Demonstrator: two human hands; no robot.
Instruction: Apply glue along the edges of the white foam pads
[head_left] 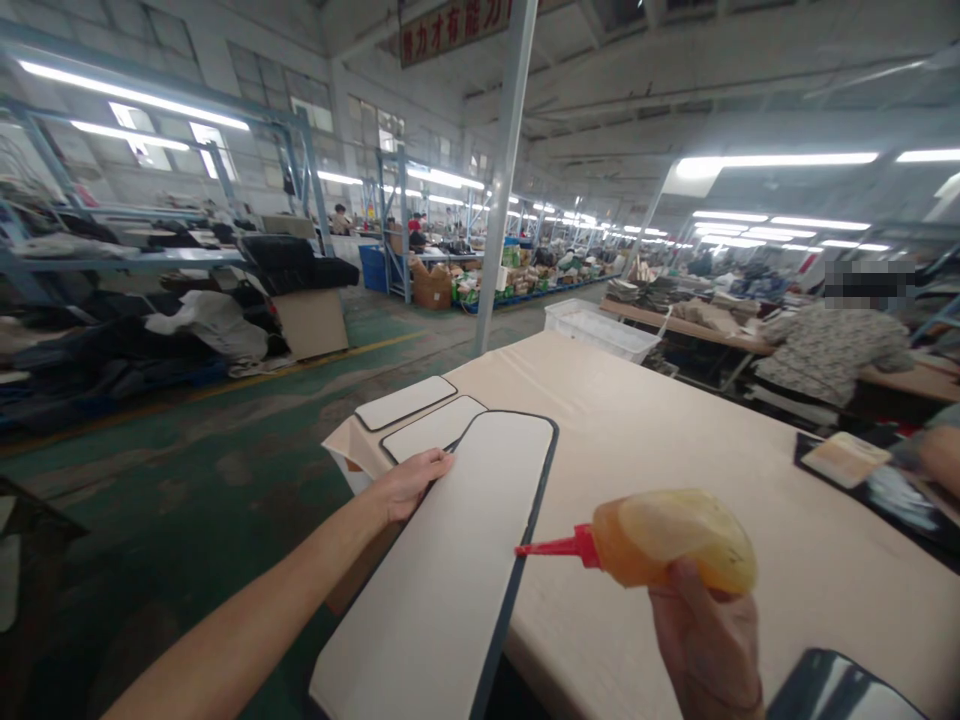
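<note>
My left hand [414, 482] grips the left edge of a long white panel [457, 560] with rounded corners and a dark border, thumb on its top face. The panel is tilted and reaches past the table's near edge. In my right hand [709, 635] is a squeeze bottle [667, 540] of amber liquid, probably glue, lying on its side. Its red nozzle [559, 547] points left, with the tip at the panel's right dark border; whether it touches I cannot tell. Two smaller white panels [409, 402] with dark edges lie beyond my left hand.
The table [637, 430] has a beige cover. A white plastic crate [600, 330] stands past its far edge. At the right are a dark sheet with a pale pad [846, 458] and a glossy dark piece [836, 690]. A metal post [504, 190] rises behind. A person [832, 345] sits far right.
</note>
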